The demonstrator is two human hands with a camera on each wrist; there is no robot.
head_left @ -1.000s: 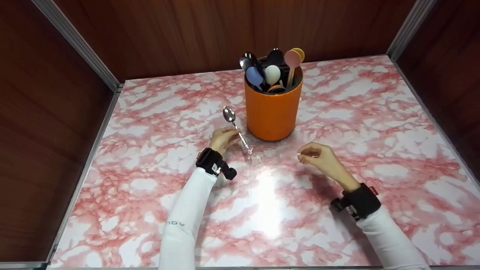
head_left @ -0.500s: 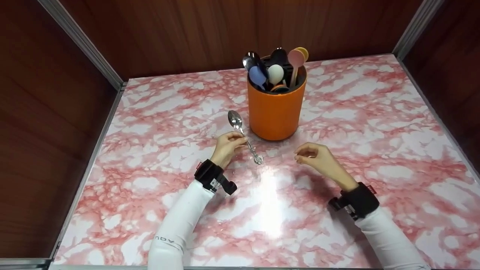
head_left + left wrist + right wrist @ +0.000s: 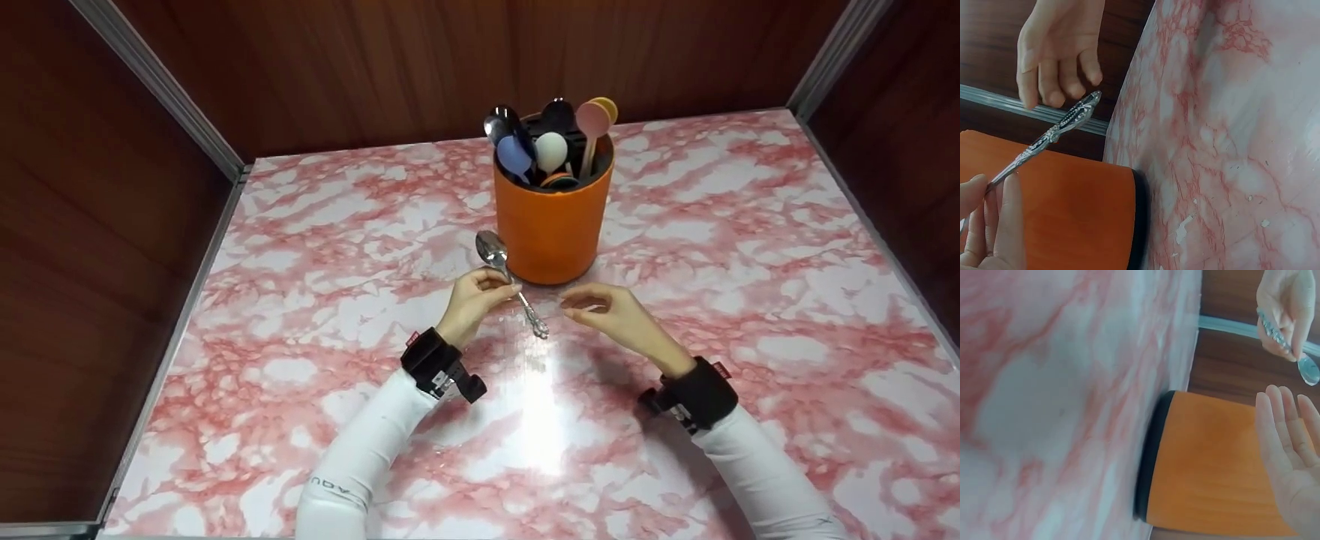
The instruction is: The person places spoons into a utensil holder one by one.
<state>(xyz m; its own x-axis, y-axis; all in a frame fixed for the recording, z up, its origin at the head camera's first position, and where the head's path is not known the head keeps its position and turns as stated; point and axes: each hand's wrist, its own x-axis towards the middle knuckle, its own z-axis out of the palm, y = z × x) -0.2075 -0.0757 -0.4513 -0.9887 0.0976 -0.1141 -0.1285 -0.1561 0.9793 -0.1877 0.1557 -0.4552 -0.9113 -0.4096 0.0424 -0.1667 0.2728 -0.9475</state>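
My left hand (image 3: 472,304) pinches a silver spoon (image 3: 492,250) by its handle, between thumb and fingers. The spoon slants, with its bowl up and left and its ornate handle end (image 3: 1075,115) toward my right hand (image 3: 611,315). That right hand holds nothing; its fingers are bent loosely and stop a short way from the handle end, as the right wrist view also shows with the hand (image 3: 1292,455) apart from the spoon (image 3: 1309,370). Just behind both hands stands an orange utensil holder (image 3: 551,232).
Several utensils rise from the holder, among them a blue spoon (image 3: 514,155), a white one (image 3: 551,152) and a pink round-headed one (image 3: 592,120). Under it lies a pink-and-white marbled table (image 3: 337,247). Dark wooden panels (image 3: 337,67) enclose the back and sides.
My left hand has moved right and slightly nearer me with the spoon. Over the last half second my right hand has come left, narrowing the gap to the handle.
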